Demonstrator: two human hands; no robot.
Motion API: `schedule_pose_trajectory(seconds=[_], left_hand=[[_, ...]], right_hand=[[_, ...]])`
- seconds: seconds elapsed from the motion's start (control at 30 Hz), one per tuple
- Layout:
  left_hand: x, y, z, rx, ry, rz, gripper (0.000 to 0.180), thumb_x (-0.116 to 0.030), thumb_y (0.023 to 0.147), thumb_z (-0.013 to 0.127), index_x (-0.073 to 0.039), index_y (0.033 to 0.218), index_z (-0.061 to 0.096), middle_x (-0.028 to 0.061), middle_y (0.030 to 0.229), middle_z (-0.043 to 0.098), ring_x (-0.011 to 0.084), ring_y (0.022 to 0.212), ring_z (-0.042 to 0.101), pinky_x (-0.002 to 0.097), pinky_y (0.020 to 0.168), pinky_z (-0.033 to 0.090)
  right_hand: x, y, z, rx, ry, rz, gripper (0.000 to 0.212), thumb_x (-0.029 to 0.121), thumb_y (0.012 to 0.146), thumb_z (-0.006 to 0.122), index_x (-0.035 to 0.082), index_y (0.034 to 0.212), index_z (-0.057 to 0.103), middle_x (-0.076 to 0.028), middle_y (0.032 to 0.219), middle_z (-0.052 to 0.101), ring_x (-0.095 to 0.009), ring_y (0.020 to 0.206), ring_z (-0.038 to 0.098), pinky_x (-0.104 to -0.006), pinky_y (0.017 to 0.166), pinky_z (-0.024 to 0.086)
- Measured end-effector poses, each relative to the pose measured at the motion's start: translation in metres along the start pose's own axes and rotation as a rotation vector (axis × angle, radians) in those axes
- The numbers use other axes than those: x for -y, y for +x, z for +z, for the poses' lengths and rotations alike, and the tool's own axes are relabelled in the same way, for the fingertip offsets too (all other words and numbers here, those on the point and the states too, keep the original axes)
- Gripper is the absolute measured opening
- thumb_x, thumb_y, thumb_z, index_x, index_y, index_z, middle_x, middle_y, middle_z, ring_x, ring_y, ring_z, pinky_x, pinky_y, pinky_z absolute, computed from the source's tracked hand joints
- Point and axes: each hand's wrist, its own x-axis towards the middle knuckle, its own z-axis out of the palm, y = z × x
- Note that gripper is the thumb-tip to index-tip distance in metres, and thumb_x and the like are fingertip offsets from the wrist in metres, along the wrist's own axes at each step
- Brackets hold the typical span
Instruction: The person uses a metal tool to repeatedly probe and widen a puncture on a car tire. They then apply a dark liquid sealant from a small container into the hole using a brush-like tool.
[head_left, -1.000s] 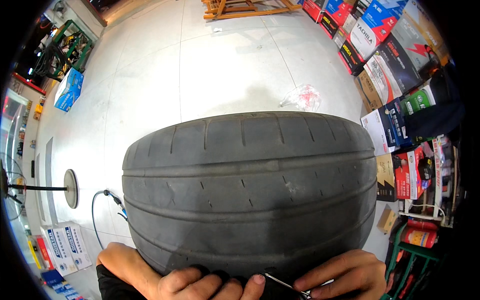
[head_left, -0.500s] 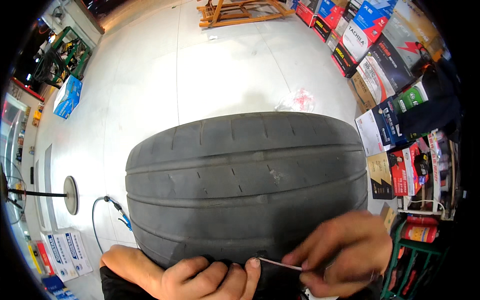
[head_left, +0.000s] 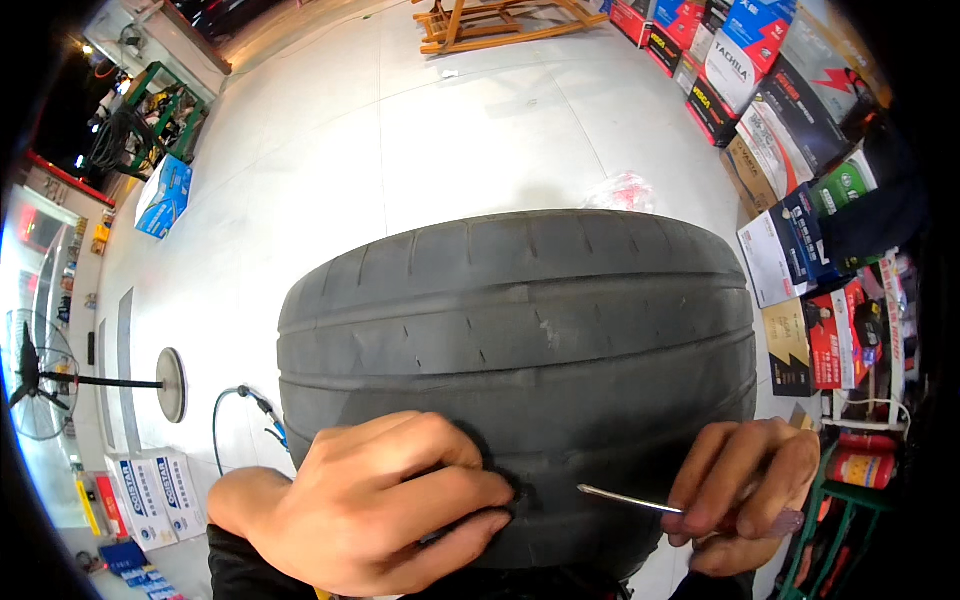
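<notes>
A large worn black tire (head_left: 520, 390) stands upright in front of me, its grooved tread toward me. My left hand (head_left: 380, 510) rests on the near part of the tread, fingers bent and the thumb close to the index finger. Anything pinched between those fingertips is hidden; a dark spot shows on the rubber beside them. My right hand (head_left: 745, 490), over the tire's right side, is closed around a screwdriver (head_left: 630, 498). Its thin metal shaft points left toward my left fingertips, with a gap between, and a bit of translucent handle shows below the fingers.
Stacked battery boxes (head_left: 780, 150) line the right side, above a green rack (head_left: 840, 520). On the left are a blue-handled air hose (head_left: 265, 405), a standing fan's round base (head_left: 172, 385) and white cartons (head_left: 155, 500). A wooden frame (head_left: 500, 25) lies far ahead.
The screwdriver's tip has come away from the tread by my left fingers, as my right hand drew right. My left hand has risen and turned, fingertips now pinching at the rubber. The view shifted slightly.
</notes>
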Motion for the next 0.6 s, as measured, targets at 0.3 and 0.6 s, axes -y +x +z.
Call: schedule_pose_trajectory(seconds=[0.3, 0.6], left_hand=[[-0.005, 0.019, -0.005, 0.18, -0.015, -0.167, 0.01, -0.008, 0.068, 0.072, -0.006, 0.067, 0.062, 0.0055, 0.06, 0.054, 0.0202, 0.049, 0.054, 0.0293, 0.043, 0.039], [0.008, -0.003, -0.001, -0.099, -0.071, -0.074, 0.009, -0.006, 0.069, 0.067, -0.001, 0.076, 0.066, 0.01, 0.068, 0.06, 0.0205, 0.057, 0.059, 0.0288, 0.048, 0.044]], right_hand=[[0.014, -0.008, 0.043, -0.375, -0.16, 0.129, 0.022, 0.014, 0.08, 0.066, 0.004, 0.09, 0.048, -0.012, 0.081, 0.054, -0.02, 0.063, 0.059, -0.0297, 0.058, 0.056], [-0.019, -0.027, 0.059, -0.307, -0.326, -0.361, 0.029, -0.004, 0.068, 0.063, 0.012, 0.085, 0.047, -0.01, 0.08, 0.054, -0.023, 0.069, 0.051, -0.0276, 0.053, 0.044]])
